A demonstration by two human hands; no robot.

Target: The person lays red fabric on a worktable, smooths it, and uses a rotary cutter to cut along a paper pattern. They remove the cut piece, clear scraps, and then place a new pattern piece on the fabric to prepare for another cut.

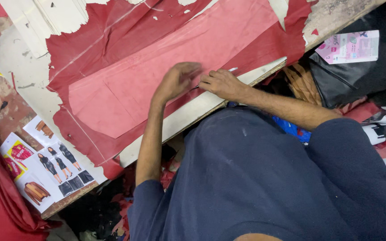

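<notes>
At the table's near edge, the right hand [220,83] pinched white chalk [232,69] beside the left hand [176,80], whose fingers lay flat on the pink pattern piece [157,76].

Printed catalogue sheet [52,167], white with red-yellow corner and garment photos, lies at surface's lower left edge. Pink-white rectangular label card [348,47] sits on black material, upper right. Garment-photo packets [384,122] stacked at right edge.
</notes>
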